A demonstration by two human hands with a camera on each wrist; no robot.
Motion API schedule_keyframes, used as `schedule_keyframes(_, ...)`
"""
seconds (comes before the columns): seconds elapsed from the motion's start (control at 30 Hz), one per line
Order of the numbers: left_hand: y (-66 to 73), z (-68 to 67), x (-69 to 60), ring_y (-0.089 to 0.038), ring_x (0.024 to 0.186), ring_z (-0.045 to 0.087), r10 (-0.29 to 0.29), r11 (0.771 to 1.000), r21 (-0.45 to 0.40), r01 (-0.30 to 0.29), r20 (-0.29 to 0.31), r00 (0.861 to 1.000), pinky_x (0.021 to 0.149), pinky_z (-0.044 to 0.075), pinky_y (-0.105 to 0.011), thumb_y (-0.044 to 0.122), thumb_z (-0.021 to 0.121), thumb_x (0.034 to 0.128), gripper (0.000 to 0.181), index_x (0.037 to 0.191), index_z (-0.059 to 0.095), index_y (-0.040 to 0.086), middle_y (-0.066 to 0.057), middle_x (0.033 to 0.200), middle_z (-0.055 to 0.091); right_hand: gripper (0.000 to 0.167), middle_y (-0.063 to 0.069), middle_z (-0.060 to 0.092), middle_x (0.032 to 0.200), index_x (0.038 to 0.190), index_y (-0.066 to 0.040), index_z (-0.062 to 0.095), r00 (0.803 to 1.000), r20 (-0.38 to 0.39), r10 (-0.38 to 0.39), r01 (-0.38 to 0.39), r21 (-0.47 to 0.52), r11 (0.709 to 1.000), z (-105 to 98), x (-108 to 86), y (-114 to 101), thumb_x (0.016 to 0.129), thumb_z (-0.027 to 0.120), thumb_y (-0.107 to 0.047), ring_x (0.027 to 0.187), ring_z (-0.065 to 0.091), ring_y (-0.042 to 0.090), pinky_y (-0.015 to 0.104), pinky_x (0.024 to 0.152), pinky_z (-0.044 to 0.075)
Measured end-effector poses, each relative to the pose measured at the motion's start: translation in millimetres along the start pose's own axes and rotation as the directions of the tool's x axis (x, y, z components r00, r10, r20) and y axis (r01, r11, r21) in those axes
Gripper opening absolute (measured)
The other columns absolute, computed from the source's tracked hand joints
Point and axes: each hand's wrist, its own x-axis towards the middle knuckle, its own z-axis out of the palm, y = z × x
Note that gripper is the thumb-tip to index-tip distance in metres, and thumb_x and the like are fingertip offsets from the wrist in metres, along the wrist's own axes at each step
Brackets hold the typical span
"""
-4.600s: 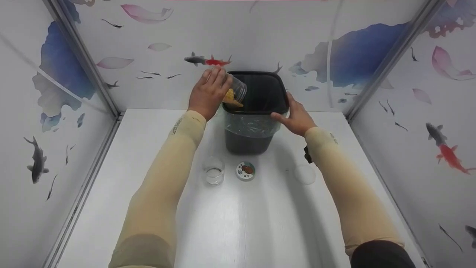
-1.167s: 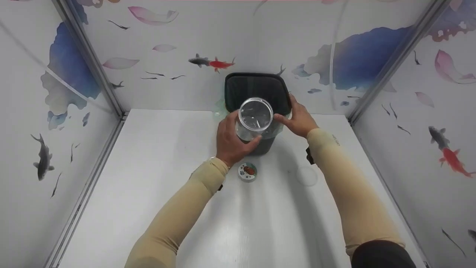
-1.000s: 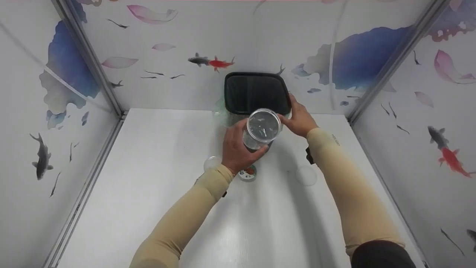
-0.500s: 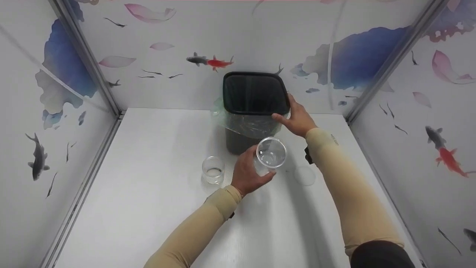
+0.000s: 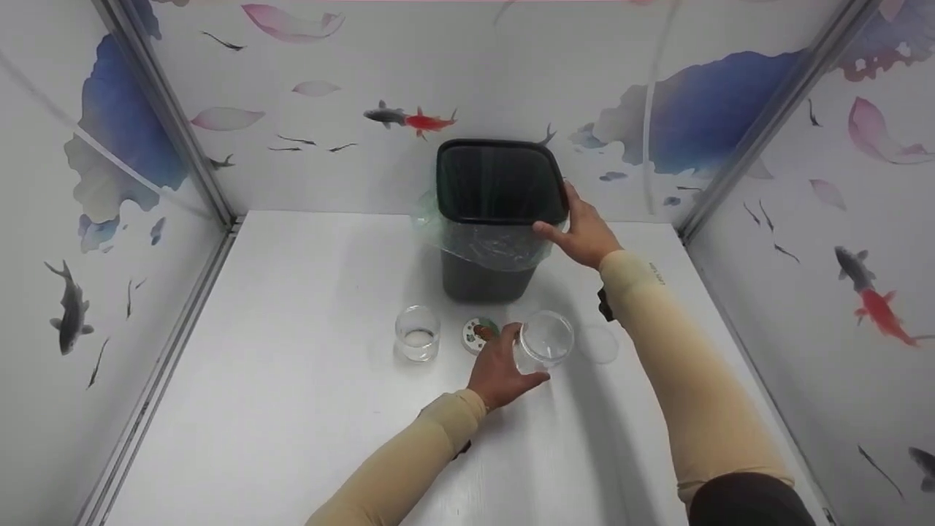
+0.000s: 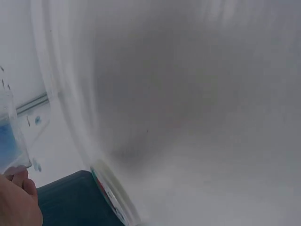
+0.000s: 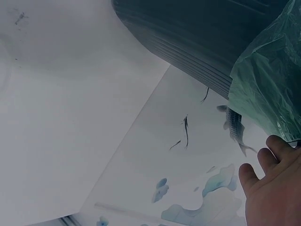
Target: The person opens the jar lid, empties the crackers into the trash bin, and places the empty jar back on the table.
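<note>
My left hand holds a clear plastic jar low over the table in the head view. Its thumb lies on the near side and its fingers on the far left side; I cannot tell whether the base touches the table. Behind these fingers sits a round lid with a printed picture, partly covered. My right hand grips the front right corner of a dark trash bin, thumb at the front rim, fingers along the right side. A translucent green bag hangs over the rim.
A second clear jar stands upright to the left of the printed lid. A thin clear disc lies flat to the right of the held jar. The bin stands at the back, near the patterned wall. Side walls bound the white table.
Earlier the left hand tipped a jar with yellow pieces over the bin. It has since brought a see-through jar toward me and to the right, down near the table. The right hand stays at the bin.
</note>
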Motion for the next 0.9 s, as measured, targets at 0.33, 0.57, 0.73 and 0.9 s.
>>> schedule_keyframes(0.33, -8.2, 14.5, 2.8, -0.018, 0.134, 0.046, -0.074, 0.994, -0.075, 0.08, 0.078, 0.994, 0.112, 0.034, -0.033, 0.038, 0.087, 0.0764, 0.095, 0.152, 0.034, 0.014, -0.001, 0.147, 0.049, 0.112, 0.013, 0.014, 0.165, 0.161, -0.021, 0.0, 1.0, 0.0, 0.004, -0.004, 0.015, 1.0, 1, -0.6, 0, 0.082, 0.054, -0.08, 0.149, 0.017, 0.032, 0.056, 0.117, 0.017)
schedule_keyframes(0.57, -13.6, 19.7, 6.2, -0.02, 0.132, 0.048, -0.13, 0.988, -0.074, 0.137, 0.096, 0.987, 0.111, 0.035, -0.033, 0.036, 0.088, 0.0762, 0.093, 0.149, 0.035, 0.012, -0.004, 0.142, 0.052, 0.112, 0.011, 0.014, 0.165, 0.161, -0.02, 0.001, 1.0, -0.007, 0.0, 0.0, 0.013, 1.0, 2, 0.5, 2, 0.083, 0.054, -0.079, 0.149, 0.016, 0.03, 0.053, 0.118, 0.016)
schedule_keyframes(0.73, -17.5, 22.5, 8.7, -0.022, 0.131, 0.049, -0.11, 0.99, -0.076, 0.117, 0.092, 0.99, 0.111, 0.036, -0.034, 0.032, 0.089, 0.0747, 0.093, 0.148, 0.036, 0.01, -0.006, 0.14, 0.052, 0.11, 0.014, 0.017, 0.164, 0.161, -0.02, 0.001, 1.0, -0.007, -0.011, 0.011, 0.008, 1.0, 1, -0.5, 1, 0.084, 0.053, -0.078, 0.148, 0.019, 0.031, 0.054, 0.117, 0.017)
schedule_keyframes(0.9, -21.4, 23.5, 10.9, -0.023, 0.129, 0.052, -0.089, 0.994, -0.059, 0.095, 0.091, 0.992, 0.109, 0.038, -0.034, 0.032, 0.089, 0.0743, 0.093, 0.147, 0.035, 0.008, -0.009, 0.139, 0.054, 0.109, 0.014, 0.018, 0.163, 0.161, -0.019, 0.002, 1.0, -0.011, -0.015, 0.015, 0.006, 1.0, 0, -1.5, 0, 0.085, 0.053, -0.077, 0.148, 0.02, 0.032, 0.054, 0.117, 0.018)
